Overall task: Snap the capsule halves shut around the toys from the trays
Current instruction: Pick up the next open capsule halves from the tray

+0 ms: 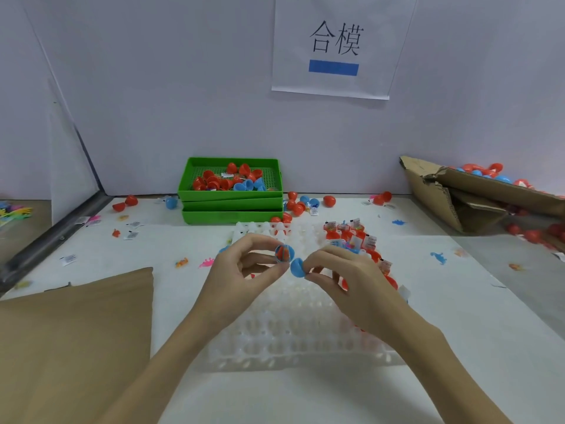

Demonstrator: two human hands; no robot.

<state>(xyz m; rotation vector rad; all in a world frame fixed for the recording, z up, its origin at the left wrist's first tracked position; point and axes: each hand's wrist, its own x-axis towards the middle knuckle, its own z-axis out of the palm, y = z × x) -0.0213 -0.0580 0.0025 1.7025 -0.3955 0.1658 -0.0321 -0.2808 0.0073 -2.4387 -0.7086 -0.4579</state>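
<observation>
Step in hand, as judged: mating two blue capsule halves around a toy. The left hand (244,264) pinches a blue capsule half (285,253) between thumb and fingertips, open side turned toward the camera, with an orange-red toy (282,253) seated inside it. The right hand (339,270) pinches a second blue half (297,268) by its edge, fingers closed on it. The two halves sit just beside each other, near touching at their rims, the right one slightly lower and to the right of the left one; not yet joined. To do this well: turn the loaded half so the toy stays fully below the rim, since any part poking out would likely foul the seam. Rotate the right half so its open face meets the other squarely, rims parallel, then press evenly along the common axis rather than from one edge. Grip should probably shift from rim to dome on each half before pressing, so the fingertips are clear of the joint. Both hands work above the clear plastic cell tray (293,338), whose far right cells hold red halves with toys and tags (351,234). The green trays (230,206), stacked and holding loose red and blue halves, lie well beyond the hands near the wall. A cardboard box (452,194) at far right holds what look like finished capsules.
</observation>
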